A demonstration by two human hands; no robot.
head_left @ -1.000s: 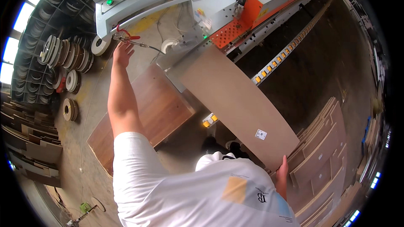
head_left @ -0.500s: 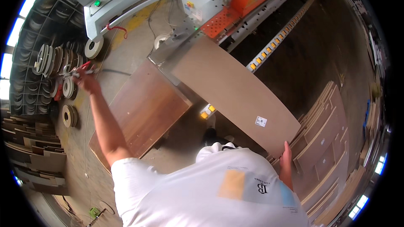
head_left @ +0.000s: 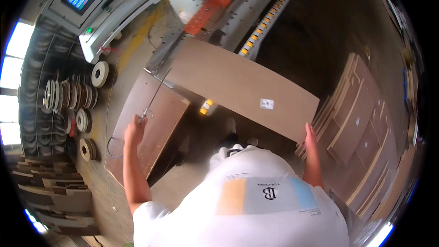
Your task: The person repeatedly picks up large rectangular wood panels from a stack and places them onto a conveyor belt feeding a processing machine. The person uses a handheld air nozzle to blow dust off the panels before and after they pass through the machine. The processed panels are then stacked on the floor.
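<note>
My left hand (head_left: 134, 131) is closed around a metal air blow gun (head_left: 145, 112) with a long thin nozzle, held above the reddish-brown worktop (head_left: 157, 130). The nozzle points away toward the near left corner of a long brown panel (head_left: 228, 75). That panel bears a white label (head_left: 267, 104) and reaches from the machine's edge toward my right side. At its right end my right hand (head_left: 311, 139) grips the edge, thumb up; the other fingers are mostly hidden.
A grey control console (head_left: 98, 11) with a lit screen stands far left. Rolls of edge banding (head_left: 99, 74) lie on the floor at left. Stacked panels (head_left: 361, 132) lean at right. Yellow-padded rollers (head_left: 258, 32) run along the machine. A looped hose (head_left: 109, 148) hangs at the worktop.
My left hand has brought the blow gun from the rolls at left in over the worktop. My right hand stays at the panel's end. The view has shifted, showing more of the console.
</note>
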